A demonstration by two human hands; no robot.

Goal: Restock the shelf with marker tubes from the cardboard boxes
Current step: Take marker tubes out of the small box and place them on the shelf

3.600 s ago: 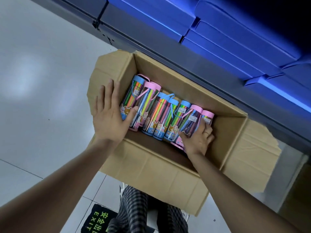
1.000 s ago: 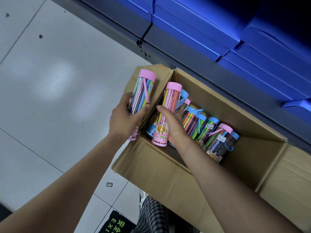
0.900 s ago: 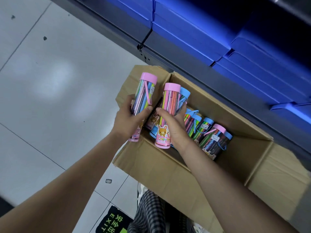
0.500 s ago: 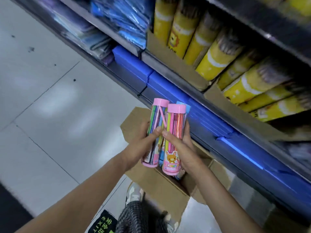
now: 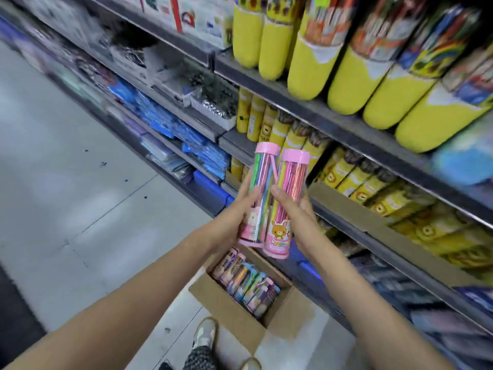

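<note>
While both arms reach forward at chest height, each hand holds a clear marker tube with a pink cap, and the two tubes stand upright side by side, touching. The left hand (image 5: pixel 234 222) curls its fingers and thumb round the left tube (image 5: pixel 260 193), whose lower label is mostly covered by the palm. The right hand (image 5: pixel 296 212) wraps the right tube (image 5: pixel 288 204) from behind, thumb laid across the front above a cartoon bear printed on the pink label. Both tubes show bright markers inside.

Below the hands, on the pale tiled floor (image 5: pixel 80 182), an open cardboard box (image 5: pixel 232 313) sits against the foot of the shelf unit, and a row of more marker tubes (image 5: pixel 248 281) lies packed in it. A shoe (image 5: pixel 204 333) shows just beside the box.

Straight ahead runs the grey shelf (image 5: pixel 346 124). Tall yellow tubes (image 5: pixel 349 76) stand on its upper level, and smaller yellow tubes (image 5: pixel 373 188) with a lion face lie stacked on the level behind the hands. Blue packs (image 5: pixel 186 134) fill the shelves to the left, blurred.
</note>
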